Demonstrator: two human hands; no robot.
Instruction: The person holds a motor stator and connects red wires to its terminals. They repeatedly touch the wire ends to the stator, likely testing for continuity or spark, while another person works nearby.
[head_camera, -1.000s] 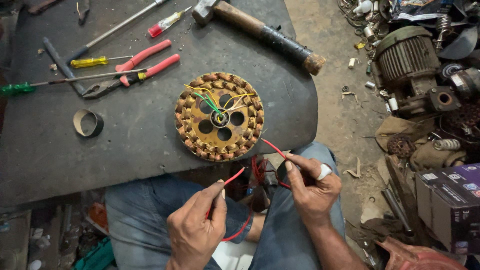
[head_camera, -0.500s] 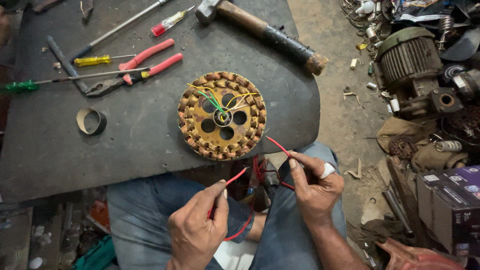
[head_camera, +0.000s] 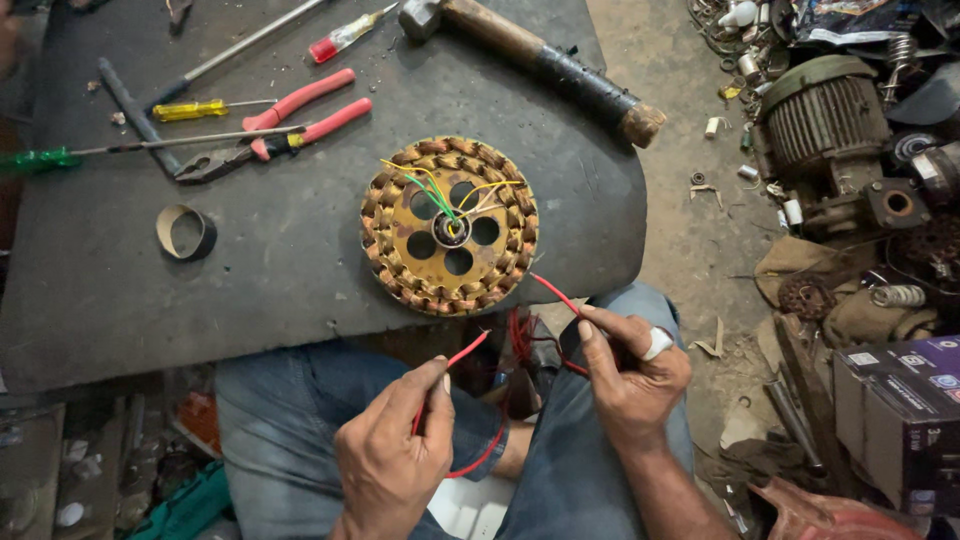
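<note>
While both hands, left hand (head_camera: 390, 465), right hand (head_camera: 630, 375), pinch red wire (head_camera: 465, 352), stator (head_camera: 449, 226) on dark worktop (head_camera: 250, 260), cluttered dirt floor (head_camera: 690, 200).

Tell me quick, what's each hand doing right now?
Left hand: closed, pinching a red wire between thumb and fingers.
Right hand: closed, gripping another red wire that leads from the wound stator.

Round yellow motor part ringed with copper coils (head_camera: 449, 226) on dark table (head_camera: 280, 250). Left hand (head_camera: 390, 455) and right hand (head_camera: 630, 375) near, each pinching thin red wire (head_camera: 462, 355). Red-handled pliers (head_camera: 275, 135) far left.
</note>
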